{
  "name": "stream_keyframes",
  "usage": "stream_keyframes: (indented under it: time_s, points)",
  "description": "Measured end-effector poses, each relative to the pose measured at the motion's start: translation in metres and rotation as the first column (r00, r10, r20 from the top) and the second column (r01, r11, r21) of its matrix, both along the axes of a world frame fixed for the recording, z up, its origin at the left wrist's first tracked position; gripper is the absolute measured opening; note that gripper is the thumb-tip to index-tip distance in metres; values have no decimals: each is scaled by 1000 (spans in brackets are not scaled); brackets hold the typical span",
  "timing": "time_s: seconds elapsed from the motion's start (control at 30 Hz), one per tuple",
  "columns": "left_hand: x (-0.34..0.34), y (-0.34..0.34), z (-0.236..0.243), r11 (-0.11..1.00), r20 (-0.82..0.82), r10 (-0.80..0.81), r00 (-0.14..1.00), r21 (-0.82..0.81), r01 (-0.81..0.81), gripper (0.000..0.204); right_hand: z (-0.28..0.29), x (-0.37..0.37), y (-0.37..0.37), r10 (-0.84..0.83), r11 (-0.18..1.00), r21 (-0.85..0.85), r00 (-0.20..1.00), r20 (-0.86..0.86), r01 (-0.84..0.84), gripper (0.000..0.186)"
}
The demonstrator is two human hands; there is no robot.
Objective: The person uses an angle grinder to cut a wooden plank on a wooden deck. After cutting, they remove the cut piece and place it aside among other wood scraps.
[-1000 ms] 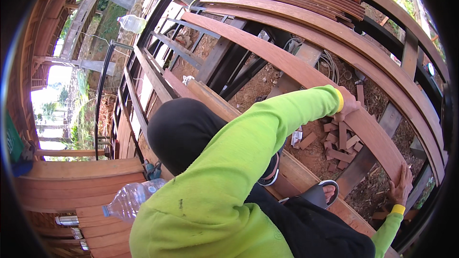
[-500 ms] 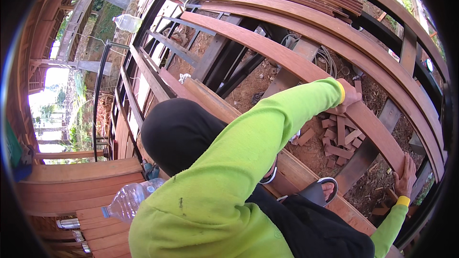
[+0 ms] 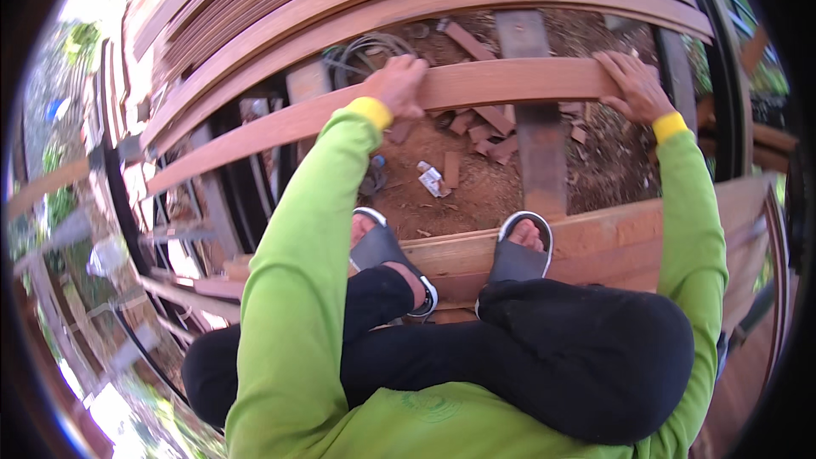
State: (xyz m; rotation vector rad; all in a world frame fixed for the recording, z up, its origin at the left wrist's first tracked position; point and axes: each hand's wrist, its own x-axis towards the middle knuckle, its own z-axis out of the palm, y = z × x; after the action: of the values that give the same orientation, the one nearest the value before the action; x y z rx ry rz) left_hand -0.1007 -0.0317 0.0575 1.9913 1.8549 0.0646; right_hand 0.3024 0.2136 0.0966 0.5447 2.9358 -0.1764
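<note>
Wooden plank (image 3: 501, 85) under both hands' fingers.

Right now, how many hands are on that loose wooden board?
2. The left hand grips the wooden board near its middle; the right hand presses on it further right, beside the dark upright post. No other hands in view.

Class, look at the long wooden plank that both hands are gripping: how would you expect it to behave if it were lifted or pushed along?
The plank is long and thick, so probably stiff and fairly heavy. The left hand and right hand grip it far apart, which suggests it needs steadying at two points. Its flat faces mean it should slide across the steel beam rather than roll.
</note>
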Motion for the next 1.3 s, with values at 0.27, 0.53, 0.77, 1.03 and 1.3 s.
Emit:
stream_keyframes:
  time_s: [0.27,0.53,0.77,1.03,1.3]
  points:
    - [14,7,-2,999,16,15,1000,-37,-15,94,-23,32,-8,-35,994,98,998,-57,41,77]
    - [22,4,-7,988,49,122,991,-97,-117,93,-39,2,-58,-298,951,18,931,-210,308,76]
    - [24,9,1,987,-24,106,994,-120,-108,90,-44,-17,-68,-450,893,-94,858,-248,441,80]
    - [17,7,-11,986,-86,82,993,-142,-93,90,-47,-18,-65,-443,897,-99,874,-200,432,82]
    - [20,13,1,979,-51,30,998,-199,-39,101,-36,-27,-66,-469,883,-81,878,-92,463,85]
